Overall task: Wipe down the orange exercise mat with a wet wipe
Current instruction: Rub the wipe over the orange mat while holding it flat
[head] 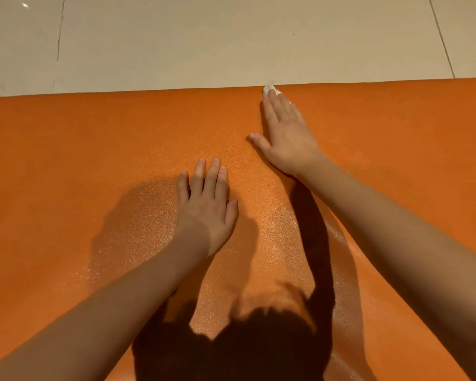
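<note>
Both hands lie flat on the orange exercise mat [94, 138], fingers straight, neither one curled round anything. The left hand [206, 207] rests palm-down near the middle of the mat, thumb spread, and appears to brace it. The right hand [286, 136] reaches further forward, its fingertips at the mat's far edge. They press the wet wipe [268, 88] onto the surface rather than grasping it. Only a small white crumple of the wipe shows past the fingertips, right where the mat meets the pale tiled floor [204, 37]. How much of it sits under the palm cannot be seen.

A damp sheen [286, 229] on the mat between the arms suggests that strip is already wiped, while the areas to the left and right look dry, so a good deal probably remains.

The nearest risk is at the edge. A stroke that runs any further would push the wipe onto the floor, where it could pick up grit and then smear it across the mat. Since only flat pressure pins the wipe, a quick pull back could leave it behind or bunch it up. The left hand also bears on a surface that looks wet close by, so a heavy forward lean could let it slide or ruck the mat.
</note>
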`<action>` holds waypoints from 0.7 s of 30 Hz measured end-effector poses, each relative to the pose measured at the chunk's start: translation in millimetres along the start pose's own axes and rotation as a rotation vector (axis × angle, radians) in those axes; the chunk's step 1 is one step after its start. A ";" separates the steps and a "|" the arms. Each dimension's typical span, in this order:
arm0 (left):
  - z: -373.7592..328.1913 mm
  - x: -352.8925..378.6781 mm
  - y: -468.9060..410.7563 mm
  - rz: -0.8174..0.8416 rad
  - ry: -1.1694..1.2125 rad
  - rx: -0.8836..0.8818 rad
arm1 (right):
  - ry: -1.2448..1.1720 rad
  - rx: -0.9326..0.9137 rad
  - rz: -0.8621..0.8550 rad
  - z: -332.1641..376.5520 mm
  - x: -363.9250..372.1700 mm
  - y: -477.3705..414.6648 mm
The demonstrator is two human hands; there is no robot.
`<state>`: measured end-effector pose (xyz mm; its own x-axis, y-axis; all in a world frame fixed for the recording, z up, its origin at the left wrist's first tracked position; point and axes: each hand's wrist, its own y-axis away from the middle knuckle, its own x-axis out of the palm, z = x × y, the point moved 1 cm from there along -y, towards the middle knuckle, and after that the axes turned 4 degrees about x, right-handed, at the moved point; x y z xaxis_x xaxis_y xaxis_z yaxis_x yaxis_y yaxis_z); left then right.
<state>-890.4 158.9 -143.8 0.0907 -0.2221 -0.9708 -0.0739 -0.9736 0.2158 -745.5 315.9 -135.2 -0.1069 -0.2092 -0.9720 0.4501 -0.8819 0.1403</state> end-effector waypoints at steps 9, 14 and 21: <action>-8.4 3.3 -0.7 0.066 -0.002 -0.040 | 0.005 0.022 0.019 -9.1 -5.0 -6.5; -9.1 2.0 -1.1 0.078 -0.001 -0.052 | 0.112 0.085 0.007 -29.2 -9.2 -8.8; -9.2 2.9 -0.4 0.078 -0.007 -0.051 | -0.029 0.196 0.042 -25.7 -9.8 6.3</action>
<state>-881.0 158.1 -145.8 0.0794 -0.2972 -0.9515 -0.0302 -0.9548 0.2957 -718.8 323.2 -129.6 -0.1185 -0.2574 -0.9590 0.2736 -0.9369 0.2176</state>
